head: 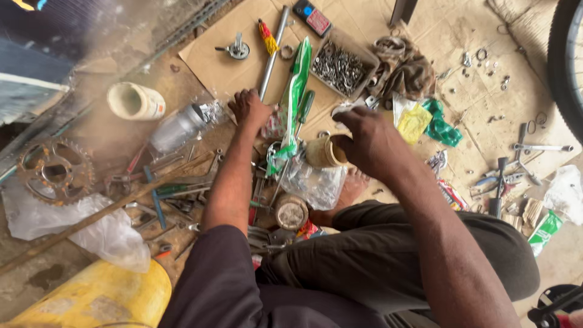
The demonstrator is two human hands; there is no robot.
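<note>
Head view: hands' (249, 109) fingertips hidden, blurred.

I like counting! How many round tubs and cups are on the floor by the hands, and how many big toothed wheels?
White tub lying on its side: 1
Tan cup at the right hand: 1
Round tin below the cup: 1
Rusty sprocket: 1
Total: 4
The left hand rests among the tools.

A tray of bolts (340, 65) lies beyond the cup (325, 152), sprocket (54, 172) far left.
</note>
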